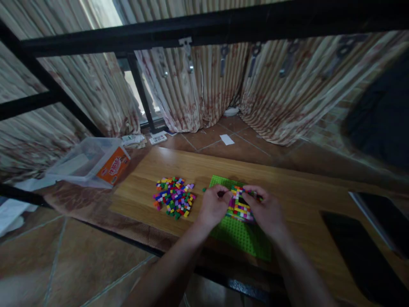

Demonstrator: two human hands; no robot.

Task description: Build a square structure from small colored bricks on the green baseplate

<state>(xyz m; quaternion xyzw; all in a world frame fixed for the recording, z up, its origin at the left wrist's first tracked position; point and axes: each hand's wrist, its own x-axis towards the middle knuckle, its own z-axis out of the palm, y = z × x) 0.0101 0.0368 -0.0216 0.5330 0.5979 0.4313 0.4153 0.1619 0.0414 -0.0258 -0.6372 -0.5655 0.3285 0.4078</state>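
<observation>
A green studded baseplate (244, 238) lies on the wooden table, carrying a multicoloured structure of toy bricks (240, 209). My left hand (214, 204) is at the structure's left side, thumb and forefinger brought together near its edge; whatever sits between them is too small to make out. My right hand (263, 209) reaches over the right side, its curled fingers touching the bricks and partly covering them. A loose heap of small coloured bricks (175, 197) spreads over the table left of the baseplate.
The wooden table (140, 187) holds a black flat object (358, 251) and a dark device (383, 213) at the right. A clear plastic box (76, 157) with an orange label stands to the left. Black metal bars (204, 34) cross above; curtains hang behind.
</observation>
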